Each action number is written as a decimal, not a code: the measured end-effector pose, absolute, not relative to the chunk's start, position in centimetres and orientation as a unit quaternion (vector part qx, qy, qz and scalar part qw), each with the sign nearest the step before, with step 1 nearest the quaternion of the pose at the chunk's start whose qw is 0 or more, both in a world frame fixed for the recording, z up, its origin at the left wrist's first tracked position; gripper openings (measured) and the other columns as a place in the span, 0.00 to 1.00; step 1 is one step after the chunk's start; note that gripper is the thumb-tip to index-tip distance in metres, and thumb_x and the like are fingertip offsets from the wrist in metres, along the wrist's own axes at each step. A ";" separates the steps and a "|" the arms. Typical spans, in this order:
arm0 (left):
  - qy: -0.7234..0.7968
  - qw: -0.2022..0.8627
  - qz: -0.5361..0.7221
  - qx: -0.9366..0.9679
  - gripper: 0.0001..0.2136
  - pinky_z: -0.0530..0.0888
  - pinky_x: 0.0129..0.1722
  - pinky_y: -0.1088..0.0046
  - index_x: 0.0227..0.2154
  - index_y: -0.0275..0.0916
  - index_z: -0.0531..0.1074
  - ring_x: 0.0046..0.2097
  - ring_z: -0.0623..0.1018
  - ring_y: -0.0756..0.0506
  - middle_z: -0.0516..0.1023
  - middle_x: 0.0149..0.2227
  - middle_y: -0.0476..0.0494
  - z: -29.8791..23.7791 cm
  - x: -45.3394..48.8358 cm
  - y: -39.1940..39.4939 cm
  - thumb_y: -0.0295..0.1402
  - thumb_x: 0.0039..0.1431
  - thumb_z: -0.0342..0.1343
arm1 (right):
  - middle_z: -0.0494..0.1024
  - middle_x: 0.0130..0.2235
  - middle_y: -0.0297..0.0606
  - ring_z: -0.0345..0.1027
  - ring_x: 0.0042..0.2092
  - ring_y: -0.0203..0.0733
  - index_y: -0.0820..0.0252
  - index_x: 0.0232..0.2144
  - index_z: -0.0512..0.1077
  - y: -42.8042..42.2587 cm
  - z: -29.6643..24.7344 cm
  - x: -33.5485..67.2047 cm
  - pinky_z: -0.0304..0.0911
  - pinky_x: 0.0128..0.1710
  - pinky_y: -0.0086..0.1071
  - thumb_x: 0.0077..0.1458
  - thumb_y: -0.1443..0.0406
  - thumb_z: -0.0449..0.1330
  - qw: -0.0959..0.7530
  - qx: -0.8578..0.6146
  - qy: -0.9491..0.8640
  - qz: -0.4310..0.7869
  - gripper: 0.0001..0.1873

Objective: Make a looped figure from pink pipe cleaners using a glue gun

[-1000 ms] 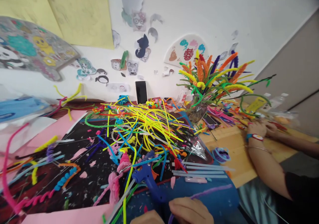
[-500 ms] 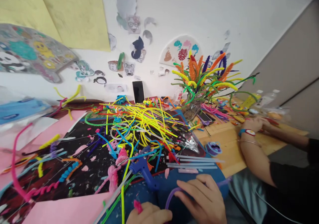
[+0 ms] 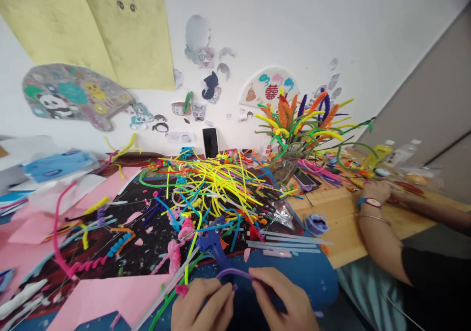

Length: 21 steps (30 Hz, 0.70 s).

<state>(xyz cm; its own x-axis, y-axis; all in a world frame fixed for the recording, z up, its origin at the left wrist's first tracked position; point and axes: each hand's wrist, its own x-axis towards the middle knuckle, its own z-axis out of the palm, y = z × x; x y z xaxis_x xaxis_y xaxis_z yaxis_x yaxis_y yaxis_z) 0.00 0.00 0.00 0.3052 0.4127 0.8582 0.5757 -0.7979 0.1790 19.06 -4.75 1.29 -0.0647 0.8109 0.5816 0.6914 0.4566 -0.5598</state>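
Observation:
A purple pipe cleaner arches between my two hands at the table's near edge. My left hand pinches one end of it, and a short purple tip shows by the fingertips. A pink fuzzy bit pokes out beside the left knuckles; the rest of it is hidden. With thumb and forefinger, my right hand grips the purple strand further along. Its far end shows past the right side of that hand. Just beyond my hands lies a blue glue gun.
Yellow pipe cleaners are heaped mid-table. Glue sticks lie at the right, pink paper at the left. A vase holds pipe-cleaner flowers. A phone leans on the wall. Another person's arm rests at the right.
My hands have shifted, and the purple pipe cleaner now curves over toward the left with its tip showing at my left fingers. The view has tilted up and turned left.

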 end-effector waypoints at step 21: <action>-0.433 -0.184 -0.745 -0.473 0.02 0.75 0.24 0.77 0.28 0.38 0.77 0.24 0.77 0.49 0.79 0.26 0.50 0.0 -3.3 -0.5 0.25 0.50 0.64 | 0.78 0.24 0.33 0.73 0.25 0.35 0.54 0.40 0.79 -6.3 3.5 22.5 0.66 0.26 0.23 0.67 0.59 0.51 0.365 -0.487 -0.789 0.081 0.16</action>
<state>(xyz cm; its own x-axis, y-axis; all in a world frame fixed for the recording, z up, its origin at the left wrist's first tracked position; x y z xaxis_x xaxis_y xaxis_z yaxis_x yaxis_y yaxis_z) -3.26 -0.47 -0.05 -0.4849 0.6833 0.5458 0.1350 -0.5581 0.8187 22.48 -6.35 3.52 -0.2590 0.8273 0.4985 0.7096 0.5131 -0.4829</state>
